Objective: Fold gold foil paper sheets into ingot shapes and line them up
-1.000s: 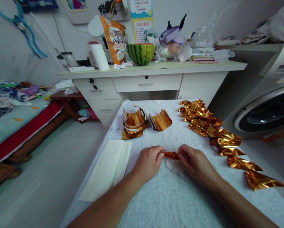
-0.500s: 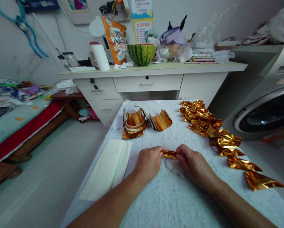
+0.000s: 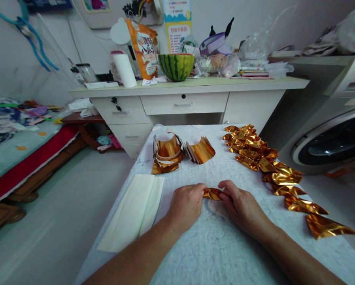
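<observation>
Both hands rest on a white table (image 3: 219, 245) and pinch one small piece of gold foil paper (image 3: 212, 193) between them. My left hand (image 3: 185, 205) holds its left end with closed fingers. My right hand (image 3: 239, 204) grips its right end, fingers closed too. The foil lies low over the tablecloth and looks folded into a narrow strip. Two curled stacks of gold foil sheets (image 3: 168, 152) (image 3: 201, 150) stand further back. A long row of folded gold pieces (image 3: 272, 170) runs along the right side of the table.
A pale folded paper sheet (image 3: 134, 211) lies at the table's left edge. Behind stands a white desk (image 3: 183, 103) with half a watermelon (image 3: 175, 66), a snack bag and clutter. A washing machine (image 3: 331, 142) is at the right, a bed (image 3: 20, 146) at the left.
The hands have drawn slightly closer together, and the foil strip between them looks shorter and more bunched. Nothing else has moved.
</observation>
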`<state>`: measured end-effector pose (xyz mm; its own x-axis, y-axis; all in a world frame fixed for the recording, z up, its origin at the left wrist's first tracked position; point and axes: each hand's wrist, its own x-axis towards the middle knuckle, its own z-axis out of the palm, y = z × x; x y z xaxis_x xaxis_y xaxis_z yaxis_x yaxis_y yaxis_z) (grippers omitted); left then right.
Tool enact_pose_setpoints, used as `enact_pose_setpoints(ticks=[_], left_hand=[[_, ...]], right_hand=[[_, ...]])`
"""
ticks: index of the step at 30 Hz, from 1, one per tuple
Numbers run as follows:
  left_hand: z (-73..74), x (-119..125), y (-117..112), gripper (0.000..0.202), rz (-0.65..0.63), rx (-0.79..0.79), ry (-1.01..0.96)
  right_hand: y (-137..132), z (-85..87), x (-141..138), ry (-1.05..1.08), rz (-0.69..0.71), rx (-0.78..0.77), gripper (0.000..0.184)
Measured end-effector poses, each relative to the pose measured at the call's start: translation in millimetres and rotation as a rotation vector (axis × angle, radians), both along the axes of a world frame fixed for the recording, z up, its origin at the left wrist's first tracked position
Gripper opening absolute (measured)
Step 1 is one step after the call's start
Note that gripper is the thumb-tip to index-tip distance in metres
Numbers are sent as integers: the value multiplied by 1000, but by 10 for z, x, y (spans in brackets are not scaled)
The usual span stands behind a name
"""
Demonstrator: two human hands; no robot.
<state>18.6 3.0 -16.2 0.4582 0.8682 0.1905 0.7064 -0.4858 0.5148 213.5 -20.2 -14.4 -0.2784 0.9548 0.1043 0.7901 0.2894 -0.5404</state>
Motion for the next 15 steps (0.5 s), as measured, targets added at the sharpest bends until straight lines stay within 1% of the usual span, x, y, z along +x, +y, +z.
enact_pose_setpoints(ticks=[3, 6, 8, 11, 12, 15], left_hand=[[21, 5, -9, 25, 8, -5, -13], [58, 5, -14, 24, 27, -49, -65], [90, 0, -12, 25, 45, -97, -101], [127, -16, 3, 24, 75, -176, -148], [130, -24, 10, 24, 76, -208, -172], [110, -49, 32, 21, 45, -336, -283]], right_hand=[[-19, 56, -20, 15, 18, -24, 11], [-40, 115, 0, 85, 45, -57, 13], [-48, 139, 43, 134, 81, -67, 22], [-40, 159, 120, 199, 147, -10, 37], [-31, 167, 141, 228, 173, 17, 38], [0, 203, 169, 325, 264, 6, 26]])
